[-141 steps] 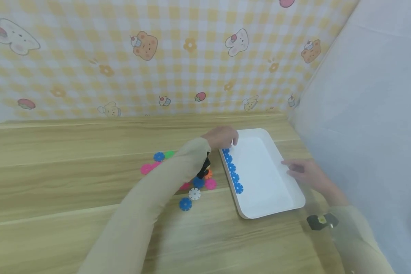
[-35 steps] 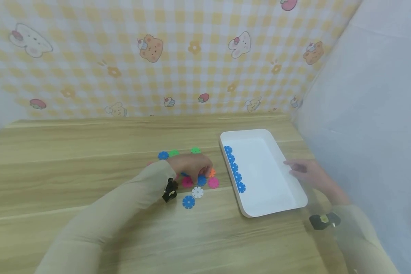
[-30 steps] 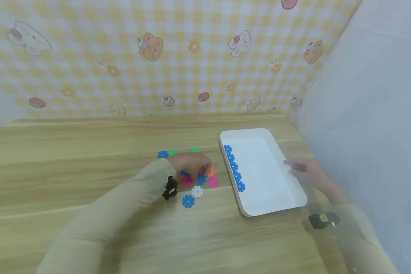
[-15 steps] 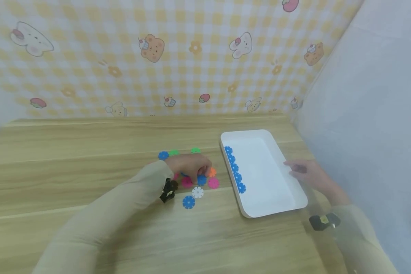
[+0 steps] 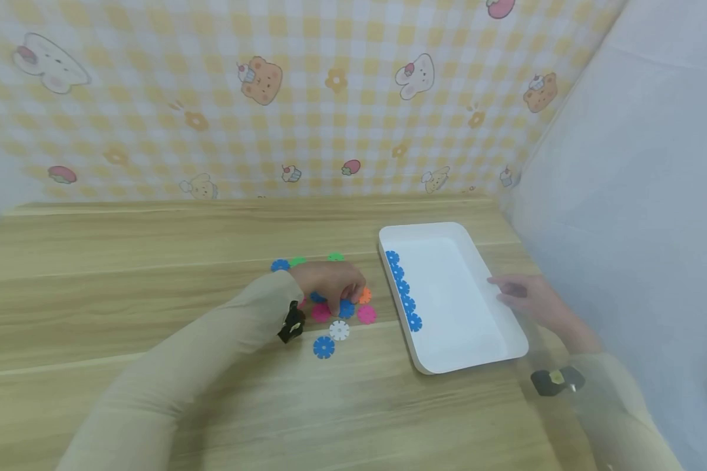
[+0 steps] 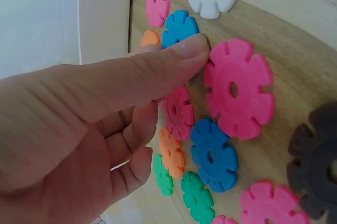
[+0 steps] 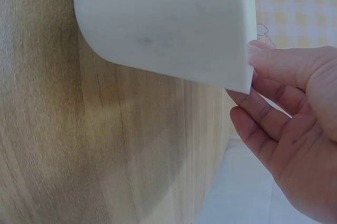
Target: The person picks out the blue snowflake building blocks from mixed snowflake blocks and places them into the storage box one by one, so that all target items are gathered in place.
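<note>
My left hand (image 5: 328,281) reaches down among loose plastic snowflake discs left of the tray. Its thumb and index finger pinch the edges of a blue snowflake disc (image 6: 180,24), which is partly hidden by the thumb in the left wrist view. A pink disc (image 6: 239,88) lies right beside the thumb tip. Over on the right, my right hand (image 5: 527,297) grips the right rim of a white tray (image 5: 459,301) between thumb and fingers. Along the tray's left wall runs a row of several blue snowflake discs (image 5: 404,288).
A white disc (image 5: 339,330) and another blue disc (image 5: 324,347) lie on the wooden table (image 5: 353,418) nearer to me. Orange (image 5: 364,296), pink (image 5: 366,314) and green discs (image 5: 336,257) surround the left hand. A white sheet (image 5: 630,196) hangs to the right.
My left hand has left the tray's far left corner and come down to the loose discs, where it has stayed for the last second. The right hand keeps its hold on the tray.
</note>
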A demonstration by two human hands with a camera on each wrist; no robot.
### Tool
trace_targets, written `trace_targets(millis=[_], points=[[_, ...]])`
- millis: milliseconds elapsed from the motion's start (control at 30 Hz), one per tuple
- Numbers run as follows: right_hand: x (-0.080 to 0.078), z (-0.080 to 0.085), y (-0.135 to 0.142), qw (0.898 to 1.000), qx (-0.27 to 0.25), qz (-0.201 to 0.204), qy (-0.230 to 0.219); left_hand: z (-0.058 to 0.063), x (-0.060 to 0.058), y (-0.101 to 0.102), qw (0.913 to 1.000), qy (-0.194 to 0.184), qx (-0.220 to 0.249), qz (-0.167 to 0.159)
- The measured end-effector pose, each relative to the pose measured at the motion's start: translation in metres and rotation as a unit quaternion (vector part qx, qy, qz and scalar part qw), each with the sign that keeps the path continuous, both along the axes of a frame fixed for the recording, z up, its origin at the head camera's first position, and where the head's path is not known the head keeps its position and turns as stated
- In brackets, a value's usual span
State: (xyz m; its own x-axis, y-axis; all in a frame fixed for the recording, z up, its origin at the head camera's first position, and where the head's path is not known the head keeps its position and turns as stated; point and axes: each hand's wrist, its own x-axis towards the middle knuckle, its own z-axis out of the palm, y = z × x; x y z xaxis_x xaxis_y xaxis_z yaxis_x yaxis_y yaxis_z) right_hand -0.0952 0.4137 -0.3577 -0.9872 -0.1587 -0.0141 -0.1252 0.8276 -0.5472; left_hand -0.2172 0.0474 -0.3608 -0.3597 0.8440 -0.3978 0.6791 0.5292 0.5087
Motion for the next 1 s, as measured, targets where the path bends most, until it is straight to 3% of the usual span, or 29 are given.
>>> trace_targets(millis=[867, 1000], points=[[0.0, 0.003, -0.003, 1.0, 0.014, 0.014, 0.024, -0.001, 0.008, -0.005, 0.9989, 0.044, 0.01, 0.013], [-0.001, 0.003, -0.004, 1.0, 0.012, 0.006, 0.014, -0.001, 0.011, -0.006, 0.9985, 0.042, 0.013, 0.032]])
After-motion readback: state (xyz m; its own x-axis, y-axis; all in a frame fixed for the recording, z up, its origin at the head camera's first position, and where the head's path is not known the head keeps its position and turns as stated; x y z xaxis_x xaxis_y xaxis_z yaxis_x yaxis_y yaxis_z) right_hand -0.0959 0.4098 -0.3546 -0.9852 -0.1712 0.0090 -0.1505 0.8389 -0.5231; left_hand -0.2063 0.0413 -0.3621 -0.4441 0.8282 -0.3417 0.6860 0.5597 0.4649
